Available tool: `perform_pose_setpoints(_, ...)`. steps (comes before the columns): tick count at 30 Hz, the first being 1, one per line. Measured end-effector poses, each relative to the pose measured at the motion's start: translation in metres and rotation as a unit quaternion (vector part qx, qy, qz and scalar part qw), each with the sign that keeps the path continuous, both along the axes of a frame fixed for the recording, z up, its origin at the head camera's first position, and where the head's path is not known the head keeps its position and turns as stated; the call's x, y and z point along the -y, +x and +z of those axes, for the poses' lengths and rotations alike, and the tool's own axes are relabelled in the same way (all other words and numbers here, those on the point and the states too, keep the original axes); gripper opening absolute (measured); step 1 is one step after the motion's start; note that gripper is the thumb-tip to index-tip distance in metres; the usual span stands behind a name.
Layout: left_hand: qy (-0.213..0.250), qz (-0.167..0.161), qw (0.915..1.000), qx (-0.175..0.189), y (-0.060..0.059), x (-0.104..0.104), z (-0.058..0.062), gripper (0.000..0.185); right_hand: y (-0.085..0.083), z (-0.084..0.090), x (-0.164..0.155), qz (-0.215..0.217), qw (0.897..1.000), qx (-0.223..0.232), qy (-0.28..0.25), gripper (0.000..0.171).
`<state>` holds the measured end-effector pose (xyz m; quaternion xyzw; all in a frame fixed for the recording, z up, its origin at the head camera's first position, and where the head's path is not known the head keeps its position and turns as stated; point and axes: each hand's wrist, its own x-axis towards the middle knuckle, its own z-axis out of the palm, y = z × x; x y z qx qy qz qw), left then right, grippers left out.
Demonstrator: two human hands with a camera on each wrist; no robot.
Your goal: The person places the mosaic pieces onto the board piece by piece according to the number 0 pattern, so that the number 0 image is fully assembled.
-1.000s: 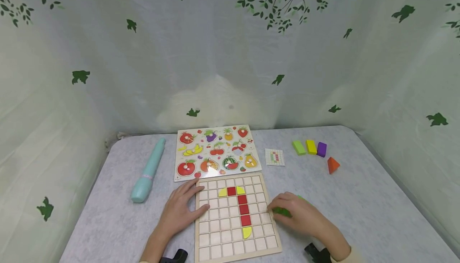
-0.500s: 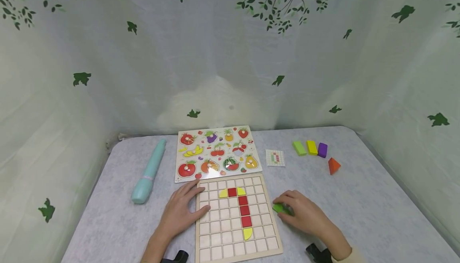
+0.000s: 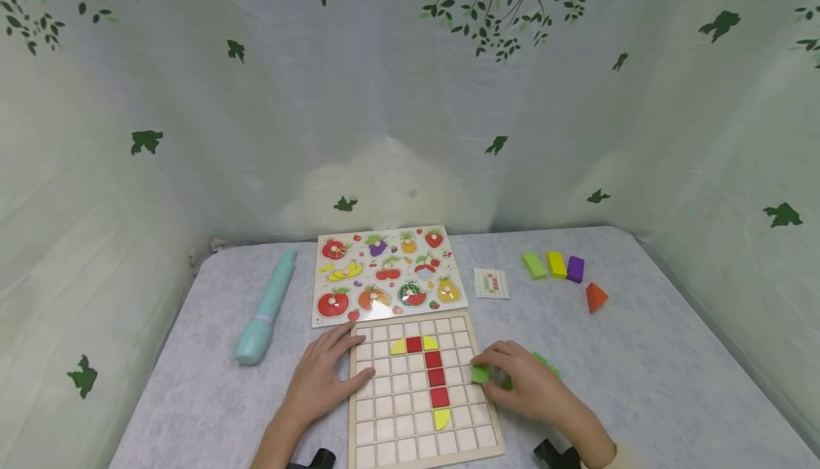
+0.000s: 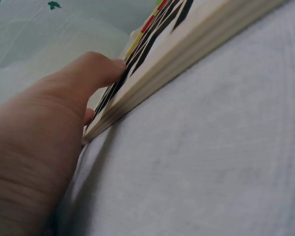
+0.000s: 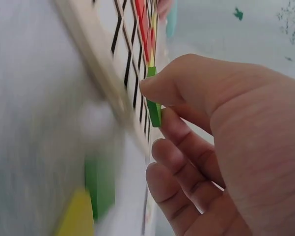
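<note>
In the head view, the left hand (image 3: 323, 373) rested on the left edge of the board (image 3: 402, 402), fingers and thumb spread, gripping nothing. The right hand (image 3: 528, 380) pinched a green block (image 3: 478, 375) at the board's right edge. Red pieces (image 3: 437, 378) and yellow pieces (image 3: 442, 420) sat in the grid.

In the left wrist view, the thumb's tip touched the board near its edge.

In the right wrist view, the thumb pressed the green block from one side, lower fingers loosely bent; whether it touched the board could not be told. A second green block (image 5: 102, 187) lay just outside the board.
</note>
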<state>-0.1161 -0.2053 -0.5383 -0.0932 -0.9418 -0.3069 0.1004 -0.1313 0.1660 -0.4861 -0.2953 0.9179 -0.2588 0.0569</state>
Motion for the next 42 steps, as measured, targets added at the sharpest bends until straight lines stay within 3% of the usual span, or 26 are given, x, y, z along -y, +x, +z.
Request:
perform_pose_setpoints(6,-0.002,0.004,1.0000,-0.003,-0.001,0.000,0.001,0.059,0.006,-0.001,0.022,0.049,0.997,0.043,-0.032,0.033)
perform_pose_setpoints(11,0.000,0.004,1.0000,0.004,0.000,-0.001,0.002,0.058,0.015,-0.005,0.038,0.098,0.992,0.044,-0.064,0.033)
perform_pose_setpoints(18,0.001,0.001,1.0000,0.004,0.001,-0.003,0.001,0.057,0.024,-0.007,0.056,0.141,0.988,0.045,-0.036,0.028)
perform_pose_setpoints(29,-0.005,0.009,0.9998,0.016,0.002,-0.001,0.002,0.058,0.030,-0.006,0.068,0.146,0.987,0.070,-0.004,0.027)
perform_pose_setpoints(37,-0.005,0.009,0.9998,0.016,0.002,-0.001,0.002,0.058,0.030,-0.006,0.063,0.146,0.989,0.039,-0.010,0.028)
perform_pose_setpoints(42,-0.004,0.008,0.9998,0.017,0.001,-0.001,0.001,0.058,0.030,-0.004,0.052,0.114,0.990,0.075,-0.018,0.027)
